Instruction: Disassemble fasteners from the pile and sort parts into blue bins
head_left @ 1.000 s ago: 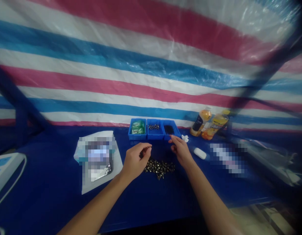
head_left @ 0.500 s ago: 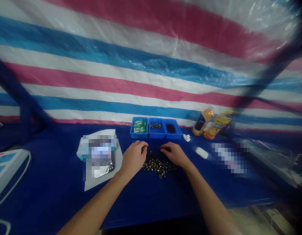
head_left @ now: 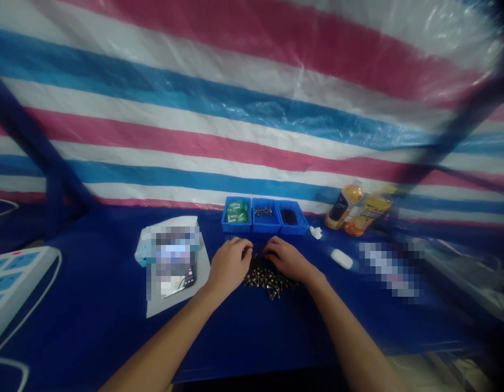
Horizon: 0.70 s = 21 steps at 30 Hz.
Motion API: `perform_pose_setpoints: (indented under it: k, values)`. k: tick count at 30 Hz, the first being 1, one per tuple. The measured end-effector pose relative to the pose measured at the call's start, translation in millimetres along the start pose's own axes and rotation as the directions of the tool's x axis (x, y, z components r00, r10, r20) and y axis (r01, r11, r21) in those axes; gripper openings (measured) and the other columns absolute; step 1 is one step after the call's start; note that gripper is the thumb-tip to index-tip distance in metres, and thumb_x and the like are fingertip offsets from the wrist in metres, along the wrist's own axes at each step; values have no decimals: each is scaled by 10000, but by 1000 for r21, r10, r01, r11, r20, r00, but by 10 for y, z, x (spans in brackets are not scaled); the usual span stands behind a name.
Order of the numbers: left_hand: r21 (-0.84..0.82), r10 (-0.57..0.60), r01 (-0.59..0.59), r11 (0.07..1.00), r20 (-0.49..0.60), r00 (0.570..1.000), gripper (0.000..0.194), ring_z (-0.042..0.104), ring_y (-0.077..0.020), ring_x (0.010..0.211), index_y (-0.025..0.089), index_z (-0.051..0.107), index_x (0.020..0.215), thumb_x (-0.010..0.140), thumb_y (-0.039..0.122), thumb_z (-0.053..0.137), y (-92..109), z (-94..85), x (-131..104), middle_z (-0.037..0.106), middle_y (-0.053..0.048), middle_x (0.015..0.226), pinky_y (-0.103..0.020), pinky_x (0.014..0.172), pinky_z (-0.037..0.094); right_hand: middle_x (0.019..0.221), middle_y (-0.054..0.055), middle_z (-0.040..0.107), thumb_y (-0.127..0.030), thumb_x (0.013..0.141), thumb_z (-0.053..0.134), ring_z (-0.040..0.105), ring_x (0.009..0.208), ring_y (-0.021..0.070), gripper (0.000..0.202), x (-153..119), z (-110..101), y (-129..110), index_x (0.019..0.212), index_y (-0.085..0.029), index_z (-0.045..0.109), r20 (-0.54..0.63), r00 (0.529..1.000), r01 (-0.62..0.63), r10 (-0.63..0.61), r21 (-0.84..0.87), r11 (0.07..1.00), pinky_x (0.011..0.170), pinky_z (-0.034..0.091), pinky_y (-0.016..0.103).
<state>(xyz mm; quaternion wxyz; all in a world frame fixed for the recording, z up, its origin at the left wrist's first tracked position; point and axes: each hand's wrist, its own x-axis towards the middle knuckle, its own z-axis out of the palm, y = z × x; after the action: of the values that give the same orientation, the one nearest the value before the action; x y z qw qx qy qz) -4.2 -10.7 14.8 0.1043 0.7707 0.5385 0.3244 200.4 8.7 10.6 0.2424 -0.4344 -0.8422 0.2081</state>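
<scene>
A pile of small brass-coloured metal pieces (head_left: 271, 282), which look like screws or bolts, lies on the dark blue tabletop between my forearms. At the pile's far left edge, my left hand (head_left: 232, 262) is curled, with thumb and fingertips pressed together. Facing it across a small gap, my right hand (head_left: 287, 258) bends over the far right side of the pile, its fingers drawn together and pointing left. Whatever the fingertips hold is too small to make out. Just beyond my hands stand a blue bin with green packets (head_left: 237, 211), a blue bin with silvery screws (head_left: 267, 220) and a blue bin with dark small parts (head_left: 291, 215).
To the left are a white sheet with items on it (head_left: 153, 308) and a white power strip (head_left: 18, 291) with its cable. On the right lie a crumpled tissue (head_left: 316, 232), a white case (head_left: 342, 259) and two drink bottles (head_left: 344, 207). Striped sheeting (head_left: 194, 130) hangs behind.
My right hand has moved left, nearer to my left hand. The whole view has shifted slightly, so things appear a little further right.
</scene>
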Motion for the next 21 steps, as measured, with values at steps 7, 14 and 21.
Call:
perform_pose_setpoints:
  k: [7, 14, 21]
  values:
    - [-198, 81, -69, 978, 55, 995, 175, 624, -190, 829, 253, 678, 1016, 904, 311, 557, 104, -10, 5, 691, -8, 874, -310, 756, 472, 921, 31, 676, -271, 873, 590, 607, 847, 166, 130, -55, -34, -128, 942, -199, 672, -149, 985, -27, 91, 387, 922, 776, 454, 295]
    - [-293, 94, -100, 951, -33, 995, 119, 627, -150, 727, 240, 709, 902, 887, 258, 592, 106, -44, 22, 699, 12, 811, -276, 721, 468, 826, 11, 620, -392, 829, 654, 534, 725, 139, 249, -56, -4, -169, 970, -189, 632, -150, 972, -53, 181, 609, 791, 673, 413, 265]
    - [-291, 144, -162, 943, -83, 986, 96, 617, -143, 741, 239, 704, 913, 875, 266, 619, 112, -37, 6, 683, 12, 805, -273, 722, 468, 686, -16, 526, -455, 873, 568, 448, 647, 124, 294, -63, -8, -157, 781, -178, 606, -70, 977, -131, 203, 558, 819, 627, 364, 259]
